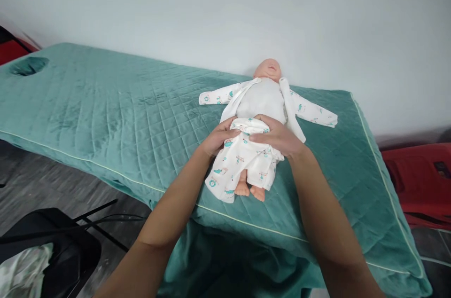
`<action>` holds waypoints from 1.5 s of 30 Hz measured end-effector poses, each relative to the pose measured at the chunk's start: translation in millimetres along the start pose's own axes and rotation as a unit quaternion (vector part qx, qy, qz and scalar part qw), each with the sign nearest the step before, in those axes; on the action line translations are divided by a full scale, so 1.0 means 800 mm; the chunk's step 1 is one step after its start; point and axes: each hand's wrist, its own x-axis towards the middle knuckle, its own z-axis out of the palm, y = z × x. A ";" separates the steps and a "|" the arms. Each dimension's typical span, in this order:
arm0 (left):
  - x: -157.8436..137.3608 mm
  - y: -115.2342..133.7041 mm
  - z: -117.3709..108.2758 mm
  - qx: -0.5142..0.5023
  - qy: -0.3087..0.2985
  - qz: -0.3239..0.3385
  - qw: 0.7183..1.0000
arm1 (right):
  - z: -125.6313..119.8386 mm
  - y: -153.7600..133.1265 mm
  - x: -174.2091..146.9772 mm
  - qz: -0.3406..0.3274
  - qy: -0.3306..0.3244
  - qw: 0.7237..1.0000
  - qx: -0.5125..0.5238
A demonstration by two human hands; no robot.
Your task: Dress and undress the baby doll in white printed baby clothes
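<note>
A baby doll [261, 100] lies on its back with its head toward the wall and its feet toward me. Its white printed jacket [314, 110] is spread open, sleeves out to both sides. Over its legs are white printed baby pants [239, 161], and both bare feet show below them. My left hand [221, 137] grips the waistband's left side, thumb on top. On the other side of the waistband, my right hand [276, 136] pinches the cloth the same way. The fingertips under the fabric are hidden.
A green quilted bed cover [141, 110] lies under the doll, with a face hole [30, 66] at the far left. Behind stands a white wall [218, 11]. A black chair [66, 251] holding cloth is at lower left, and a red case [419, 180] sits at right.
</note>
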 end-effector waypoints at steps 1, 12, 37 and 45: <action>0.001 0.001 0.001 -0.008 0.000 0.002 1.000 | 0.003 -0.003 -0.001 -0.003 -0.019 0.999 -0.039; -0.002 0.003 -0.010 0.088 -0.085 -0.013 0.992 | 0.006 0.022 0.007 0.022 0.121 0.989 0.085; -0.001 -0.007 0.005 -0.012 0.032 0.028 0.999 | 0.015 0.020 0.005 -0.063 0.053 0.997 -0.012; -0.017 -0.009 0.018 -0.032 0.032 0.070 0.996 | 0.026 0.021 -0.003 -0.058 0.126 0.978 -0.157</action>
